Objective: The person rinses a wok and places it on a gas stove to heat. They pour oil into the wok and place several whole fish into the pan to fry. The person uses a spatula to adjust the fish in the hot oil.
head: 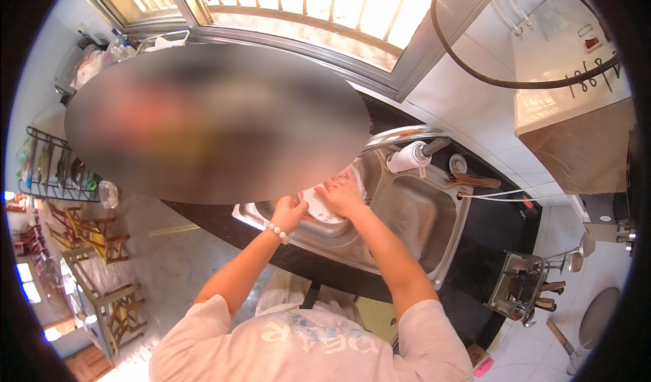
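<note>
A white plate (325,213) with small reddish marks is tilted over the left basin of a stainless steel double sink (379,260). My left hand (289,213), with a bracelet of pale beads at the wrist, grips the plate's left edge. Across the plate's right part lies my right hand (345,194), its fingers bent against it. Something pale and translucent shows just beyond those fingers; I cannot tell whether it is water or plastic. A large blurred oval hides the far side of the plate and part of the left basin.
A chrome faucet (407,134) arches over the sink, near a white cylindrical fitting (407,157). On the black countertop (480,239) to the right stands a metal utensil holder (516,285) with knives and ladles. A barred window (305,0) is ahead; a wire rack (61,171) stands left.
</note>
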{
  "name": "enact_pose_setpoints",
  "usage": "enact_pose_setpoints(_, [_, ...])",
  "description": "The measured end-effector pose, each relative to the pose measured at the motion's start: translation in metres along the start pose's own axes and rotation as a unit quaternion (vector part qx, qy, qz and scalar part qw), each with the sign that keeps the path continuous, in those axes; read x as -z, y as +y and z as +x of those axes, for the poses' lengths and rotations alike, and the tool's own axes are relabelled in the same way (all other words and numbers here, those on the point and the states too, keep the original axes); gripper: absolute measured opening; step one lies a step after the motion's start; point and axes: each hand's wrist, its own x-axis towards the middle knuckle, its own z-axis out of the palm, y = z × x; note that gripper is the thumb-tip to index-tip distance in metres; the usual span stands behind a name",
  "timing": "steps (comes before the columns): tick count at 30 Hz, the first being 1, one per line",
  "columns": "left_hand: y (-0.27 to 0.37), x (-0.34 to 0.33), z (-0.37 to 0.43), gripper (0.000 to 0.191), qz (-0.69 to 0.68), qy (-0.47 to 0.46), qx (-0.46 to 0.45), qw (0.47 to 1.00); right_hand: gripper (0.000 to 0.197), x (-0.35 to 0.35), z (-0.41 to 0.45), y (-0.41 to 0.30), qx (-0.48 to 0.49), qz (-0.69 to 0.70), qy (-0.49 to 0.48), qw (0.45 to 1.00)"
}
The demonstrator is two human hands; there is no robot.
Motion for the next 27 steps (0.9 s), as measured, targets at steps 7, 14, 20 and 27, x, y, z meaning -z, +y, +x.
enact_pose_setpoints(7, [-0.009, 0.013, -0.013, 0.047, -0.013, -0.028, 0.094, 0.995, 0.052, -0.029, 0.017, 0.058, -0.158, -0.138, 0.061, 0.976])
enact_pose_setpoints(14, [-0.043, 0.043, 0.018, 0.045, 0.015, -0.004, 0.037, 0.999, 0.034, -0.026, 0.018, 0.097, -0.302, 0.194, 0.203, 0.911])
enact_pose_setpoints(20, [-0.074, 0.041, 0.083, 0.037, 0.308, 0.087, -0.142, 0.937, 0.015, 0.004, 0.012, 0.067, -0.208, 0.538, 0.171, 0.799])
enact_pose_setpoints(27, [0.014, -0.055, 0.099, 0.032, 0.644, 0.026, -0.117, 0.755, 0.020, 0.007, -0.014, 0.069, -0.221, 0.589, 0.204, 0.750])
